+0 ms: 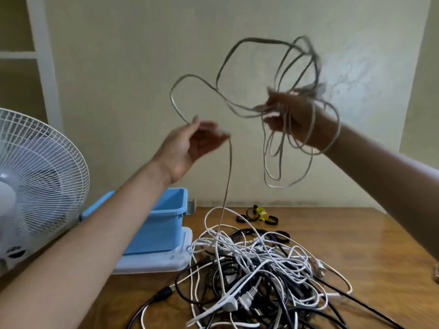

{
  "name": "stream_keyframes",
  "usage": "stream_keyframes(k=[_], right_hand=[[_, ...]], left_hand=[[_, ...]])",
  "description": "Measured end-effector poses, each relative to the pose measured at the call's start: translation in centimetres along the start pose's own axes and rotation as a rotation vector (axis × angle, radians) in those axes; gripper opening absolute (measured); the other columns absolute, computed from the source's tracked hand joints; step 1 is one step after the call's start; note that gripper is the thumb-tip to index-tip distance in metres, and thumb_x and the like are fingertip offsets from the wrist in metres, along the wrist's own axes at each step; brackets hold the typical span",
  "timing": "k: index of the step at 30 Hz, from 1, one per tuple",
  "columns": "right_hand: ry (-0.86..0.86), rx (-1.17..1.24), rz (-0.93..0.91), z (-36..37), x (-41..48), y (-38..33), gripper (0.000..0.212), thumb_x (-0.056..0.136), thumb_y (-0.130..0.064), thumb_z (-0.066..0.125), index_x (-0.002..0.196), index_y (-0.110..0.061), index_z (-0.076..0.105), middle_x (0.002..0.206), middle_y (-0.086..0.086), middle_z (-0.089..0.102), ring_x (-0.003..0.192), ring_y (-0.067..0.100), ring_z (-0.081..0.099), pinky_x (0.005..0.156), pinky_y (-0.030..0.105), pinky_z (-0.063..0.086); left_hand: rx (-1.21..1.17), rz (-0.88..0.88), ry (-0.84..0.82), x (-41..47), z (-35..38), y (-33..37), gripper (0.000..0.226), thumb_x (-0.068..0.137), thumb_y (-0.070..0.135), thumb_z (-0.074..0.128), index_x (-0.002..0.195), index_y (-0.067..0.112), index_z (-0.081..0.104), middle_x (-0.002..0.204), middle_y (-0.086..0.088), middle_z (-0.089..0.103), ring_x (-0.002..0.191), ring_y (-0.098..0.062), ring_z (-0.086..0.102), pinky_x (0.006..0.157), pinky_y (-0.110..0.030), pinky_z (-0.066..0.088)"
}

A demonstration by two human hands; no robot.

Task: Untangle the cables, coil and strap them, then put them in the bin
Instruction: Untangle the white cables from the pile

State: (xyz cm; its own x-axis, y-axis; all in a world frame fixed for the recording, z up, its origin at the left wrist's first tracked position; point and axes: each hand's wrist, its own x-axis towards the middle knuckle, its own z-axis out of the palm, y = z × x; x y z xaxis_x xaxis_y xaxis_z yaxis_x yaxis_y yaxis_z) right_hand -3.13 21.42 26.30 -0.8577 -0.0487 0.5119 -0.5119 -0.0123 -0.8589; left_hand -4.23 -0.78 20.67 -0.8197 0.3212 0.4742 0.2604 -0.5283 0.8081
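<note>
Right hand (294,117), at 1 o'clock, clutches several loops of 1 grey cable (229,162). Left hand (190,148), at 10 o'clock, pinches its strand, which drops to the tangled pile (256,269) at 6 o'clock.

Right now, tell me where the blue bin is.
In the head view, the blue bin sits on the left of the table, between the white fan and the tangled cable pile.

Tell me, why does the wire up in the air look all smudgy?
In the head view, the grey cable, the left hand and the right hand are smeared by motion blur; the cable pile on the table looks sharper.
</note>
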Motion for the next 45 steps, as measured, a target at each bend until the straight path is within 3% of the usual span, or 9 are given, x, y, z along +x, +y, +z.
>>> stream_keyframes(k=[6, 11, 14, 20, 23, 28, 35, 40, 45], right_hand=[[-0.450, -0.040, 0.010, 1.3, -0.7, 3.2, 0.037, 0.097, -0.020, 0.050, 0.127, 0.002, 0.050, 0.093, 0.008, 0.071, 0.055, 0.007, 0.059, 0.047, 0.015, 0.048], [-0.438, -0.172, -0.070, 2.4, -0.7, 3.8, 0.022, 0.101, -0.010, 0.041, 0.106, -0.001, 0.061, 0.068, 0.002, 0.059, 0.051, 0.008, 0.053, 0.044, 0.016, 0.044], [-0.191, 0.078, -0.098, 2.7, -0.2, 1.6, 0.022, 0.102, -0.014, 0.041, 0.091, -0.011, 0.060, 0.053, -0.003, 0.055, 0.043, 0.006, 0.050, 0.041, 0.016, 0.042], [-0.116, 0.415, -0.186, 2.0, 1.0, -2.0, 0.030, 0.102, -0.018, 0.038, 0.089, -0.008, 0.063, 0.056, 0.001, 0.057, 0.047, 0.010, 0.055, 0.047, 0.020, 0.048], [-0.136, 0.584, -0.174, 0.3, 1.4, -3.4, 0.043, 0.101, -0.017, 0.040, 0.073, -0.007, 0.072, 0.054, 0.004, 0.055, 0.044, 0.011, 0.054, 0.044, 0.019, 0.047], [-0.405, 0.572, -0.130, -0.7, 1.1, -3.8, 0.031, 0.051, -0.010, 0.090, 0.076, -0.004, 0.074, 0.056, 0.008, 0.058, 0.045, 0.014, 0.057, 0.045, 0.021, 0.049], [-0.137, 0.172, -0.084, -2.2, 0.9, -1.6, 0.031, 0.100, -0.021, 0.040, 0.084, -0.014, 0.065, 0.047, -0.005, 0.049, 0.039, 0.004, 0.044, 0.039, 0.014, 0.037], [-0.409, -0.120, 0.067, -3.6, -0.4, 2.4, 0.037, 0.079, -0.041, 0.067, 0.104, -0.015, 0.066, 0.057, -0.003, 0.049, 0.044, 0.004, 0.039, 0.041, 0.014, 0.029], [-0.587, -0.225, 0.021, -1.0, -1.3, 3.5, 0.030, 0.082, -0.036, 0.068, 0.098, -0.011, 0.066, 0.062, -0.004, 0.051, 0.047, 0.004, 0.040, 0.041, 0.014, 0.033]], left_hand=[[-0.118, 0.138, -0.187, 2.4, 1.9, 2.5, 0.040, 0.104, 0.028, 0.019, 0.101, 0.016, 0.057, 0.098, 0.000, 0.073, 0.102, -0.012, 0.066, 0.095, -0.039, 0.046], [-0.064, 0.268, -0.061, 2.3, 1.7, 4.1, 0.035, 0.103, 0.036, 0.026, 0.103, 0.020, 0.057, 0.096, 0.008, 0.071, 0.099, -0.007, 0.064, 0.090, -0.031, 0.050], [0.327, 0.224, 0.085, 0.6, 1.5, 1.0, 0.026, 0.098, 0.041, 0.044, 0.087, 0.021, 0.055, 0.073, 0.009, 0.062, 0.064, -0.002, 0.058, 0.061, -0.020, 0.044], [1.443, -0.154, -0.573, -3.4, -0.2, -8.5, 0.025, 0.099, 0.029, 0.045, 0.090, 0.010, 0.059, 0.083, -0.007, 0.062, 0.069, -0.009, 0.056, 0.064, -0.015, 0.044], [1.745, -0.159, -0.300, -3.5, -1.4, -10.2, 0.032, 0.093, 0.051, 0.046, 0.089, 0.021, 0.052, 0.085, -0.003, 0.060, 0.082, -0.021, 0.058, 0.070, -0.029, 0.041], [1.506, 0.064, -0.127, -1.8, -0.5, -10.1, 0.038, 0.088, 0.050, 0.056, 0.106, 0.017, 0.049, 0.080, 0.001, 0.059, 0.074, -0.021, 0.059, 0.072, -0.035, 0.049], [0.872, 0.182, -0.015, -0.3, 1.7, -7.3, 0.033, 0.101, 0.014, 0.042, 0.075, 0.004, 0.061, 0.051, 0.003, 0.058, 0.043, -0.004, 0.052, 0.048, -0.020, 0.043], [-0.159, 0.128, 0.001, 3.4, 3.8, 0.2, 0.036, 0.103, 0.021, 0.031, 0.072, 0.013, 0.047, 0.052, 0.001, 0.061, 0.065, -0.016, 0.070, 0.066, -0.025, 0.054], [-0.286, 0.125, -0.184, 3.7, 6.4, 2.5, 0.031, 0.103, 0.027, 0.033, 0.082, 0.015, 0.053, 0.075, -0.003, 0.070, 0.082, -0.016, 0.070, 0.079, -0.033, 0.054]])
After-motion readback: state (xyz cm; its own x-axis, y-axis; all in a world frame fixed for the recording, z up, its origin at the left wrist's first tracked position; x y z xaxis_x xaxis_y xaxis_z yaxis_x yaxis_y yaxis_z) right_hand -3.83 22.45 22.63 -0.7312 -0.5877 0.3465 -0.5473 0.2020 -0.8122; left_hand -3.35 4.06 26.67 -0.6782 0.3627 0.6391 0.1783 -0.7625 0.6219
